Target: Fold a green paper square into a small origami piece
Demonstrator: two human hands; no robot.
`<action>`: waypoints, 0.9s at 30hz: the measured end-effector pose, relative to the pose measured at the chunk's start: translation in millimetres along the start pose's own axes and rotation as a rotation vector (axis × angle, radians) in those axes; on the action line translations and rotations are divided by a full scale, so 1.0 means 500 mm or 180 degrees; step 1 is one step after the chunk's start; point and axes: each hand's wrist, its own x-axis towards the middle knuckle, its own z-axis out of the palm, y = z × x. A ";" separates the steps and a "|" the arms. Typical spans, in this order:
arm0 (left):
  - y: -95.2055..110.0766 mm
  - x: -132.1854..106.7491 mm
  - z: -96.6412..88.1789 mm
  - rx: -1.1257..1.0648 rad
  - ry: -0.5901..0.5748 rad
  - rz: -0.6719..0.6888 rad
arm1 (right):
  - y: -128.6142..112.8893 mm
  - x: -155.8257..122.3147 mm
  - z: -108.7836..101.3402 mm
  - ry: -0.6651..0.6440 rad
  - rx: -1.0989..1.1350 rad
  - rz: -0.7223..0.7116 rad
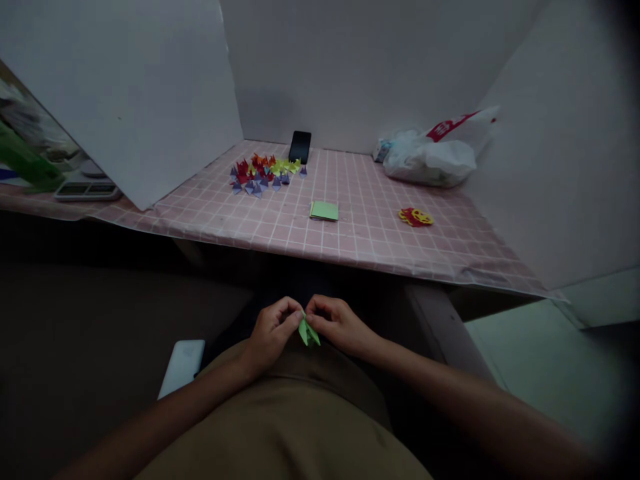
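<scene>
A light green folded paper piece (309, 333) hangs between my two hands, below the table's front edge and close to my body. My left hand (274, 330) pinches its upper left part between thumb and finger. On the other side, my right hand (341, 325) grips its upper right part in the same way. The fingertips nearly meet at the top, hiding that end of the paper. Two pointed flaps stick out downward. On the table ahead lies a small stack of square paper (325, 211), green on top.
Several folded paper pieces (260, 175) in red, orange, yellow and purple stand at the table's back left. Behind them leans a black phone (300, 147). A plastic bag (430, 160) and a red-yellow item (415, 217) lie right. A white device (183, 367) sits beside me.
</scene>
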 end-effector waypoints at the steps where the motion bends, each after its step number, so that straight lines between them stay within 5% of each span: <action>1: 0.000 0.000 0.000 -0.0006 -0.0021 -0.0001 | -0.001 0.000 0.000 0.0014 0.0002 0.0005; 8: -0.007 0.001 0.002 0.0002 0.0030 0.0107 | 0.002 0.002 -0.002 -0.0016 0.0147 0.0056; 17: 0.005 -0.001 -0.009 0.0842 0.0091 0.0525 | 0.001 0.002 -0.006 -0.0194 0.0358 0.0062; 27: 0.000 -0.004 -0.005 -0.0177 -0.0179 -0.0029 | -0.001 0.001 -0.007 -0.0260 0.0366 0.0159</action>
